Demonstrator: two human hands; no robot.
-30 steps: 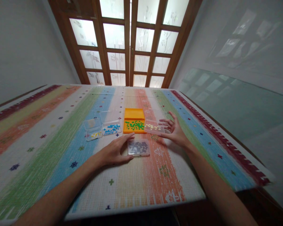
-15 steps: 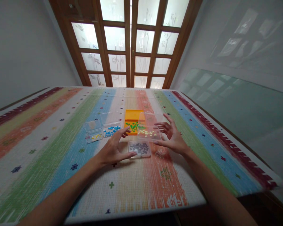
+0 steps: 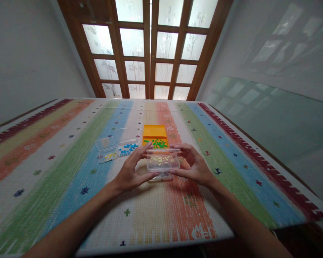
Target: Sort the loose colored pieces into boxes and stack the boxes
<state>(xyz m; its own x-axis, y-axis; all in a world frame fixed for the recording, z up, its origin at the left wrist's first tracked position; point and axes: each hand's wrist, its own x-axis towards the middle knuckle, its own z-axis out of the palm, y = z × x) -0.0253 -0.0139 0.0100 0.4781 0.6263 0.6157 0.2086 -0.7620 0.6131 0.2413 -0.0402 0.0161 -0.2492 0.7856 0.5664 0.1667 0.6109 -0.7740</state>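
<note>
Between my left hand (image 3: 132, 170) and my right hand (image 3: 195, 165) is a clear plastic box (image 3: 163, 162) with pale yellow pieces in it, gripped at both sides. Its lid edge stands up along the far side. Under it, a second clear box (image 3: 164, 176) on the cloth is mostly hidden. Just beyond stands an open orange box (image 3: 154, 131) with green pieces (image 3: 159, 143). To the left are an open clear box with blue pieces (image 3: 127, 148) and a smaller open one with yellow pieces (image 3: 110, 156).
A striped cloth (image 3: 97, 200) covers the table, whose near edge runs below my forearms. Wooden doors (image 3: 150, 71) with glass panes stand beyond the far edge. A pale glass panel (image 3: 269, 114) leans at the right wall.
The box with pale yellow pieces is now held in both hands, nearer to me and over the box with dark pieces. Its lid has tilted, and my hands have closed in on its sides.
</note>
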